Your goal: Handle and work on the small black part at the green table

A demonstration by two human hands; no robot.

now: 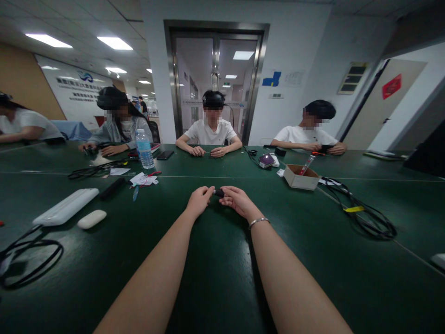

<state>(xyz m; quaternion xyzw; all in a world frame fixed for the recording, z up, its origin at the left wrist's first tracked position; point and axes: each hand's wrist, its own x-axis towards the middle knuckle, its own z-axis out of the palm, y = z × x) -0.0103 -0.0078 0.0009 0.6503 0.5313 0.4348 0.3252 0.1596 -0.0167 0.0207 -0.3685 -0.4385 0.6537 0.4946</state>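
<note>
Both my arms reach out over the dark green table [215, 260]. My left hand [199, 199] and my right hand [235, 198] meet in the middle of it, fingers curled, pinching a small black object [219, 192] between them. What the object is cannot be made out. A thin bracelet [259, 221] circles my right wrist.
A white keyboard [66, 206] and white mouse [92, 218] lie at the left, black cables [29, 260] nearer me. A cardboard box [301, 177] and cable bundle [365, 215] sit right. A water bottle [144, 148] stands far left. Several people sit across the table.
</note>
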